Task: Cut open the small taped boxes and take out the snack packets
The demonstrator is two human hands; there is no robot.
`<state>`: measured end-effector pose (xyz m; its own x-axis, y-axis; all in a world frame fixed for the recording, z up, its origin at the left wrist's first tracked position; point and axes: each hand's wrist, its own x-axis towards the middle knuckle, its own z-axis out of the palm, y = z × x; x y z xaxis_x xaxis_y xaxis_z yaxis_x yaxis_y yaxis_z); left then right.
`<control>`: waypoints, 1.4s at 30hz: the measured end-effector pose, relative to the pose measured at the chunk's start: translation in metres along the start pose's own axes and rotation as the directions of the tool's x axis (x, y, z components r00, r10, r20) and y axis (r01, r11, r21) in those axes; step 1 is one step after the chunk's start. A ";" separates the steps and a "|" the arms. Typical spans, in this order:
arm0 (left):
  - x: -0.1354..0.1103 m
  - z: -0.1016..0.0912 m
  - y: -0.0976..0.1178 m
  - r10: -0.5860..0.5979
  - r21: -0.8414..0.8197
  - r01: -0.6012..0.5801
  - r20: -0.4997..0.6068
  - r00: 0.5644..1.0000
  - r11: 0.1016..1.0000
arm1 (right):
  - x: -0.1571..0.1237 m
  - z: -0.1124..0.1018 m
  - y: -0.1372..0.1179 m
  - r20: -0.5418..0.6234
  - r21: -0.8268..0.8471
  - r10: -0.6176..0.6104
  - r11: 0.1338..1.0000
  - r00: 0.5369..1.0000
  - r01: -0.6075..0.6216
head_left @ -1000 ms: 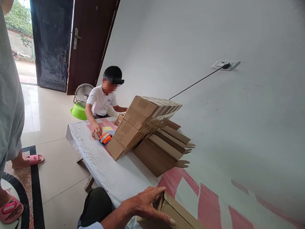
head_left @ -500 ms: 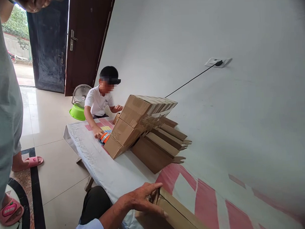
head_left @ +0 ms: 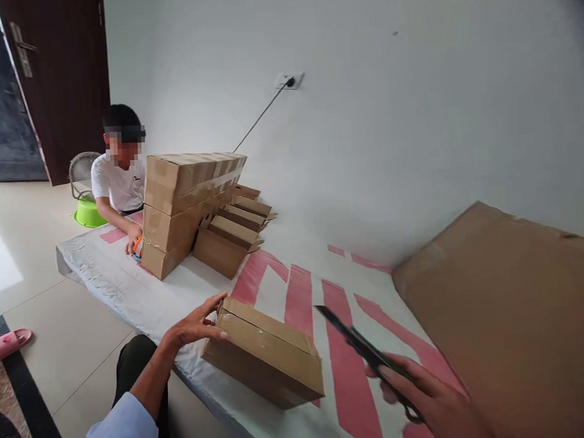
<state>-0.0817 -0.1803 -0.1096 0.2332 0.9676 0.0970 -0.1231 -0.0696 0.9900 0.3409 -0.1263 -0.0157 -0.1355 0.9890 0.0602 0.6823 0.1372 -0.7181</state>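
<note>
My left hand (head_left: 196, 325) rests with fingers spread against the left end of a closed brown cardboard box (head_left: 265, 353), which lies at the near edge of the table (head_left: 132, 295). To the right of that box, my right hand (head_left: 432, 402) grips black scissors (head_left: 361, 347), blades closed and pointing up-left above the pink-striped cloth.
A stack of taped cardboard boxes (head_left: 186, 197) stands farther along the table, with open-flapped boxes (head_left: 230, 237) behind it. A child in a white shirt (head_left: 118, 180) sits at the far end. A large flat cardboard sheet (head_left: 505, 301) leans at right. A fan (head_left: 80, 175) and green basin (head_left: 88, 213) stand on the floor.
The view has swung right. My right hand with the scissors has come into view. My left hand has shifted to the box's left end; the standing person has left the frame.
</note>
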 end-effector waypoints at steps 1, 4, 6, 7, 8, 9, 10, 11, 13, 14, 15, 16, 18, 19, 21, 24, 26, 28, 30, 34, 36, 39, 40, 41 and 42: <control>0.000 -0.001 0.000 0.013 -0.033 -0.013 0.017 1.000 0.999 | 0.004 0.002 -0.013 0.050 0.036 0.006 0.999 0.999 -0.007; -0.001 -0.001 0.001 0.037 -0.092 -0.034 0.038 0.999 0.995 | 0.013 0.015 -0.056 0.229 0.111 -0.106 0.990 0.968 0.082; -0.001 0.000 0.002 0.040 -0.103 -0.037 0.031 0.999 0.994 | 0.016 0.026 -0.079 0.317 0.170 -0.195 0.974 0.928 0.147; -0.002 0.001 0.004 0.042 -0.110 -0.039 0.028 0.999 0.993 | 0.017 0.031 -0.086 0.351 0.195 -0.228 0.966 0.908 0.168; -0.002 0.002 0.005 0.043 -0.117 -0.040 0.025 0.999 0.992 | 0.018 0.035 -0.091 0.378 0.214 -0.253 0.960 0.890 0.182; -0.002 0.002 0.007 0.041 -0.123 -0.038 0.024 0.999 0.992 | 0.019 0.038 -0.094 0.402 0.228 -0.270 0.955 0.875 0.189; -0.002 0.003 0.008 0.036 -0.127 -0.033 0.025 0.999 0.991 | 0.020 0.040 -0.096 0.421 0.238 -0.284 0.951 0.861 0.196; -0.002 0.003 0.010 0.031 -0.128 -0.027 0.025 0.999 0.991 | 0.022 0.042 -0.097 0.434 0.245 -0.296 0.948 0.851 0.204; -0.001 0.004 0.011 0.025 -0.120 -0.021 0.029 0.999 0.993 | 0.023 0.043 -0.099 0.447 0.253 -0.317 0.942 0.837 0.221; 0.000 0.004 0.011 0.026 -0.115 -0.022 0.033 0.999 0.993 | 0.024 0.043 -0.100 0.449 0.254 -0.327 0.939 0.832 0.232; 0.000 0.004 0.010 0.030 -0.112 -0.026 0.037 0.999 0.993 | 0.025 0.043 -0.101 0.449 0.253 -0.335 0.937 0.829 0.242; 0.001 0.005 0.010 0.035 -0.109 -0.030 0.042 0.999 0.994 | 0.025 0.043 -0.102 0.449 0.252 -0.341 0.935 0.826 0.249; 0.003 0.005 0.009 0.037 -0.103 -0.032 0.049 0.998 0.994 | 0.025 0.042 -0.105 0.452 0.251 -0.349 0.933 0.821 0.258; 0.003 0.006 0.009 0.034 -0.099 -0.029 0.051 0.998 0.995 | 0.025 0.042 -0.107 0.450 0.252 -0.355 0.931 0.820 0.265; 0.004 0.007 0.009 0.029 -0.093 -0.024 0.050 0.998 0.995 | 0.026 0.041 -0.109 0.443 0.251 -0.370 0.926 0.817 0.284; 0.004 0.007 0.011 0.026 -0.086 -0.021 0.048 0.999 0.996 | 0.026 0.038 -0.114 0.443 0.226 -0.385 0.922 0.810 0.314; 0.004 0.007 0.012 0.027 -0.076 -0.023 0.052 0.998 0.997 | 0.026 0.035 -0.118 0.450 0.202 -0.394 0.919 0.801 0.338; 0.005 0.006 0.013 0.030 -0.066 -0.026 0.061 0.998 0.997 | 0.027 0.032 -0.123 0.457 0.174 -0.412 0.911 0.788 0.375; 0.006 0.006 0.014 0.032 -0.062 -0.028 0.069 0.997 0.998 | 0.027 0.029 -0.129 0.467 0.147 -0.429 0.900 0.773 0.411; 0.006 0.006 0.018 0.033 -0.079 -0.027 0.080 0.996 0.997 | 0.028 0.022 -0.138 0.466 0.134 -0.454 0.884 0.759 0.447; 0.006 0.007 0.020 0.049 -0.095 -0.041 0.084 0.995 0.995 | 0.028 0.018 -0.139 0.452 0.140 -0.460 0.883 0.764 0.448; 0.004 0.009 0.023 0.069 -0.095 -0.062 0.073 0.995 0.994 | 0.026 0.014 -0.136 0.442 0.129 -0.449 0.889 0.777 0.440; 0.004 0.010 0.024 0.066 -0.089 -0.060 0.064 0.996 0.994 | 0.026 0.013 -0.135 0.447 0.125 -0.443 0.891 0.777 0.436; 0.004 0.010 0.025 0.058 -0.083 -0.054 0.057 0.997 0.995 | 0.026 0.013 -0.133 0.453 0.125 -0.440 0.892 0.775 0.434; 0.003 0.010 0.025 0.048 -0.078 -0.044 0.052 0.997 0.996 | 0.026 0.013 -0.132 0.459 0.126 -0.439 0.893 0.772 0.433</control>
<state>-0.0747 -0.1814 -0.0833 0.2770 0.9491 0.1498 -0.2077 -0.0931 0.9738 0.2380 -0.1197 0.0709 -0.7340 0.6777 0.0437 0.4599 0.5434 -0.7023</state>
